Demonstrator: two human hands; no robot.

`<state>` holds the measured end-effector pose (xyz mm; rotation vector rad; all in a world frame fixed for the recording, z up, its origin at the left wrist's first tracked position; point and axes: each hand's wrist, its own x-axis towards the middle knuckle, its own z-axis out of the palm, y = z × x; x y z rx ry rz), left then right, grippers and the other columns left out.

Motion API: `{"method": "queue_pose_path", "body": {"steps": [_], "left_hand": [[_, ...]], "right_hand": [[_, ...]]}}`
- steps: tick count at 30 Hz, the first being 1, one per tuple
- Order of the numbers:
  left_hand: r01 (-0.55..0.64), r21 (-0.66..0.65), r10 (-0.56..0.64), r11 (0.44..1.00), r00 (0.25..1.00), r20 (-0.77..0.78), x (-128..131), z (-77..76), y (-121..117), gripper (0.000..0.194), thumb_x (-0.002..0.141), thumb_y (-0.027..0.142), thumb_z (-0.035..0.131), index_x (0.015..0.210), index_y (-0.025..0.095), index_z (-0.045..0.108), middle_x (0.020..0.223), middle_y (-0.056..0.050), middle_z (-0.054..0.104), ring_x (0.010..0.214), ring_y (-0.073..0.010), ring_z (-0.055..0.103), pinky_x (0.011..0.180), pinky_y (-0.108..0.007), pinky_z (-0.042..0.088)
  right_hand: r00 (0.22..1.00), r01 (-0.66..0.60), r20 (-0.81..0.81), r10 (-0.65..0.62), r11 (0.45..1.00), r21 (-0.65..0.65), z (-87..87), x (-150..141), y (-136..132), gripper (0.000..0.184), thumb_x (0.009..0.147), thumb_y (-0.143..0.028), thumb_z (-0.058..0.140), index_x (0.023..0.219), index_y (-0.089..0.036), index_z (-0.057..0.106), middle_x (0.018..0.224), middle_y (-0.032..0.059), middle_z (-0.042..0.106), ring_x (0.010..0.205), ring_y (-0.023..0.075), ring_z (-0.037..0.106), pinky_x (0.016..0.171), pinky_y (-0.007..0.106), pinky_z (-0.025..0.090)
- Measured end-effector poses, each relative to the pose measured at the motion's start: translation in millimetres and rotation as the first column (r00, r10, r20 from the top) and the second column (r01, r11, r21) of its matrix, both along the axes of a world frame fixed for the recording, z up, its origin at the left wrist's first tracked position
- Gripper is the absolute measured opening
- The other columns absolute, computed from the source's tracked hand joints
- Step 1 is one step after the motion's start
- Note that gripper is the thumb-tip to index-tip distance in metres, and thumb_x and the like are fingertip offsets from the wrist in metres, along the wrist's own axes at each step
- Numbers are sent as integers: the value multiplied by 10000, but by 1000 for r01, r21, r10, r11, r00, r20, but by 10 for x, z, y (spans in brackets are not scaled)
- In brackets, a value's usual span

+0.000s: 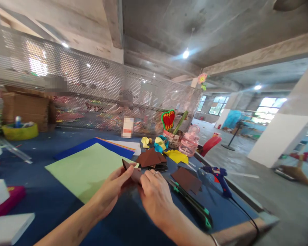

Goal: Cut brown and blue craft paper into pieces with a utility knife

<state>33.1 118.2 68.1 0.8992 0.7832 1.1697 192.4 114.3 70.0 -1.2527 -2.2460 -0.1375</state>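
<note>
Between my hands is a small piece of dark brown paper (135, 175), held above the blue tabletop (118, 215). My left hand (115, 184) pinches its left end, where a dark pointed corner sticks up. The right hand (155, 191) has its fingers curled over the other end, hiding much of the piece. A large light green sheet (84, 171) lies under and to the left of my hands. Brown paper pieces (151, 158) are stacked just beyond the right hand, and another brown piece (187, 180) lies right of it. A green and black utility knife (192, 203) rests beside my right wrist.
A blue glue gun (219, 176) with a cord lies near the table's right edge. Yellow paper (178, 156), a pink bottle (189, 141) and a pot of crafts (173, 138) stand beyond. At left are a yellow tape roll (20, 131) and white boxes (11, 228). A perforated panel (97, 89) borders the back.
</note>
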Motion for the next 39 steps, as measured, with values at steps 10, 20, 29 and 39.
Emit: {"method": "queue_pose_path", "body": {"steps": [10,20,29,39], "left_hand": [[109,3,-109,994,993,-40,-72,19,65,556,650,594,826,927,122,730,911,-104,768,785,-185,687,723,-243,491],[113,0,-113,994,993,10,-120,4,63,495,625,541,853,922,159,748,832,-72,770,737,-173,684,684,-231,475],[19,-53,-25,998,991,-129,-149,-15,81,561,670,584,806,1022,163,690,897,-69,756,810,-185,688,736,-267,490],[-95,44,104,995,947,-305,-199,-24,98,428,800,429,733,1117,179,594,1052,-49,689,831,-142,649,708,-267,482]], "right_hand": [[937,-98,-348,-3,957,-273,229,85,23,453,654,-261,894,543,-180,462,581,-76,499,563,89,445,531,221,298],[789,-316,-610,-77,801,-509,340,372,118,409,871,-571,604,749,-184,552,647,-51,501,576,104,472,524,227,382],[812,-282,-559,-166,728,-625,368,470,174,311,949,-448,595,835,-159,615,702,-32,607,583,101,573,504,219,461],[877,182,-289,-383,824,-537,567,788,1089,302,969,-372,607,1186,-163,612,1137,67,656,925,191,668,787,384,577]]}}
